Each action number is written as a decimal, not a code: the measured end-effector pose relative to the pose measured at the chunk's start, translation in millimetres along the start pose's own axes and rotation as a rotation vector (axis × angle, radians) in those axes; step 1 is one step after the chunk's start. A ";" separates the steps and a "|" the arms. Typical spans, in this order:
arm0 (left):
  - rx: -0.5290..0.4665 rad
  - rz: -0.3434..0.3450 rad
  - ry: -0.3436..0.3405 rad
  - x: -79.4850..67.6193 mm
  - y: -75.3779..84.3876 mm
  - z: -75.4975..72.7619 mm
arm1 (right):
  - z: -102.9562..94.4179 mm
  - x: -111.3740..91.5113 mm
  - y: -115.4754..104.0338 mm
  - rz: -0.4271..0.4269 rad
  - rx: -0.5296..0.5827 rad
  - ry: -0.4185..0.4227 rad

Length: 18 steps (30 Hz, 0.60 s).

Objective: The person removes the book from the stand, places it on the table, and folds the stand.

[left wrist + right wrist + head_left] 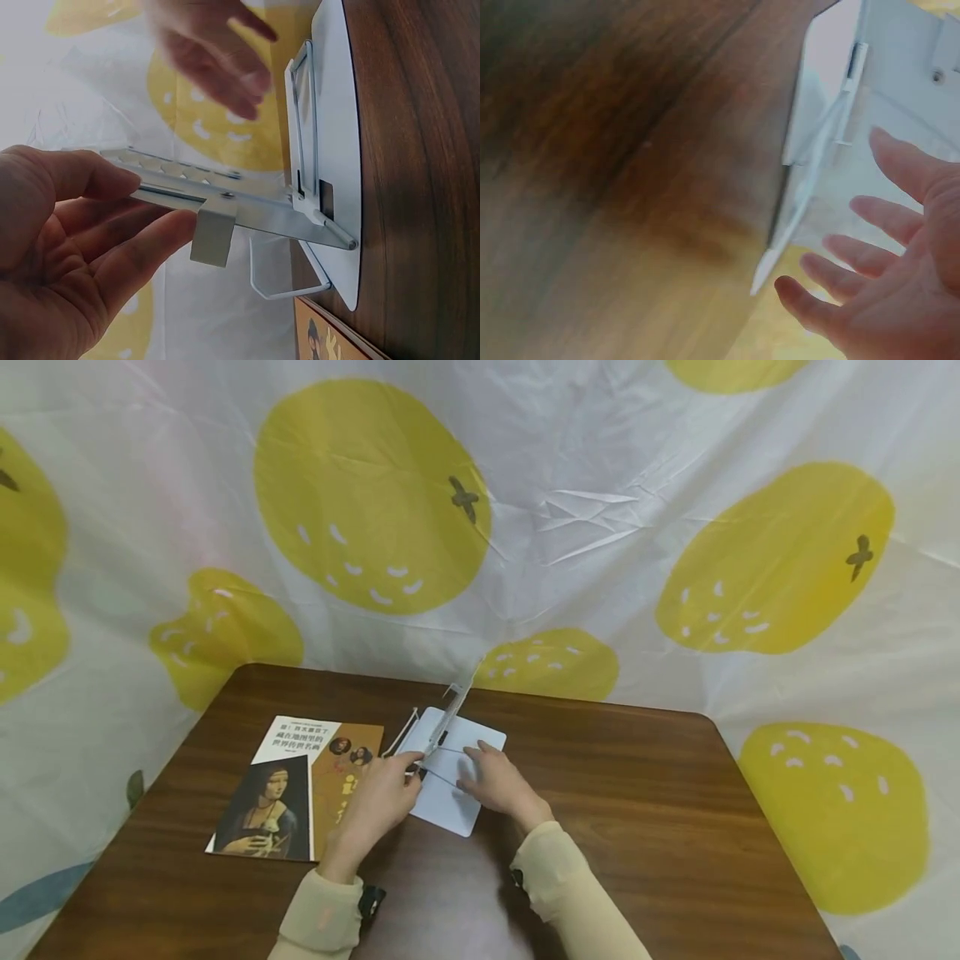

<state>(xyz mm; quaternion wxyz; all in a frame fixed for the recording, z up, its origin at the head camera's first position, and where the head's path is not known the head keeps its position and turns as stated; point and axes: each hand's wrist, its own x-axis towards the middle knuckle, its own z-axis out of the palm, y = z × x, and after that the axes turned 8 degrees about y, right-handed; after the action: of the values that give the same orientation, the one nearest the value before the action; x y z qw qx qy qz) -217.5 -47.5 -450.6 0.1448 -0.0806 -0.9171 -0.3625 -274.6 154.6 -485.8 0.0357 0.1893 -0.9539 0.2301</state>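
A white metal folding stand, apparently a book stand, has its flat base plate (450, 806) on the table and its panel (262, 217) raised at an angle above it. My left hand (378, 802) pinches the panel's edge between thumb and fingers, close to a small bent tab (214, 232). To the right, my right hand (501, 781) is over the base plate, its fingers spread and holding nothing. That right hand is blurred in the left wrist view. Wire arms stick out from the stand, one of them a wire loop (289, 293) on the book's side.
A book (262, 810) with a painted portrait on its cover lies flat to the left of the stand. The dark wooden table (645, 793) extends to the right. Behind it hangs a white cloth (555, 568) printed with yellow fruit.
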 end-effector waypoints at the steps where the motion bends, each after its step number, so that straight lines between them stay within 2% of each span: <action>1: 0.008 0.005 0.007 -0.4 0.3 0.5 | -2.1 -1.0 -0.9 -0.005 0.019 0.039; 4: 0.033 0.018 0.024 -1.7 2.3 2.7 | -10.1 -4.7 -5.1 0.007 0.121 0.172; 11: 0.044 0.070 0.042 -6.1 9.1 11.7 | -34.4 -9.0 -20.9 0.160 0.392 0.469; 15: 0.072 0.115 0.059 -7.3 11.0 14.2 | -44.6 -7.0 -32.6 0.224 0.488 0.544; 18: 0.083 0.151 0.060 -10.4 10.5 16.1 | -44.6 -6.0 -37.5 0.248 0.491 0.570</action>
<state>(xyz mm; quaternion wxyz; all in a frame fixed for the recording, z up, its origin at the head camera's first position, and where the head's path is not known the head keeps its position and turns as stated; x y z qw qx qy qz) -208.4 -29.3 -458.4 0.2024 -0.1325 -0.9179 -0.3146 -255.7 146.0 -431.0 0.2247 0.0039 -0.8380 0.4972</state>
